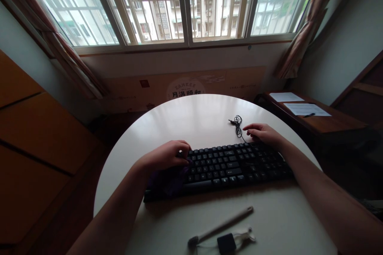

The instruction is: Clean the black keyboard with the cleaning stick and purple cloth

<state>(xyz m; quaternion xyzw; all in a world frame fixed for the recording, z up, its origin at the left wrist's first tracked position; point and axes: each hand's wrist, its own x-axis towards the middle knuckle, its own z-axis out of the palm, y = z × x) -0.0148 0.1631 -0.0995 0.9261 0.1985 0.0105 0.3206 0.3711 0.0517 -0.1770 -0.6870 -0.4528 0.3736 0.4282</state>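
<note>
A black keyboard lies across the round white table. My left hand is closed on a dark purple cloth and presses it onto the keyboard's left end. My right hand rests at the keyboard's far right edge, fingers stretched out flat and pointing left, close to the coiled black cable. Nothing shows inside the right hand.
Near the table's front edge lie a long thin brush and a small black square thing with white cord. A dark side table with papers and a pen stands at the right. Windows with curtains fill the back wall.
</note>
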